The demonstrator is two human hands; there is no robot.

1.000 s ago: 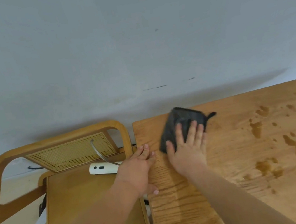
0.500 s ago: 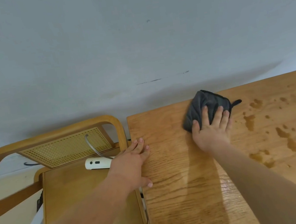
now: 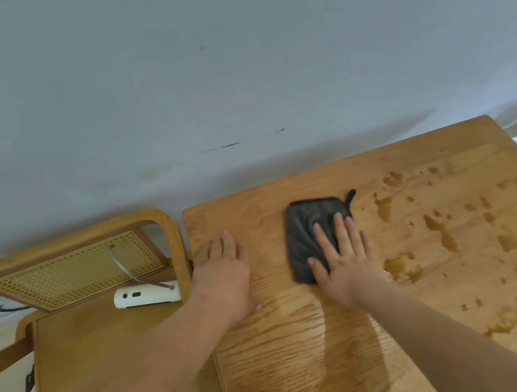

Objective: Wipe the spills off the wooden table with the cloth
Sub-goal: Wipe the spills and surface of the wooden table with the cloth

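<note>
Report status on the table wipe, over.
Right hand flat, pressing dark cloth on wooden table. Left hand flat, bracing table's left edge. Spills unwiped, right of cloth. Nothing in the way.

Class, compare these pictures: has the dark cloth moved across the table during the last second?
Yes. The cloth under the right hand has moved away from the table's left edge, toward the spills.

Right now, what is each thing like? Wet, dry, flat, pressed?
Dark grey cloth: flat on the table, pressed under the right hand.
Wooden table: dry-looking on the left, wet sheen near the middle.
Brown spills: unwiped, scattered on the right.
Left hand: flat, open, on the table's left edge.
</note>
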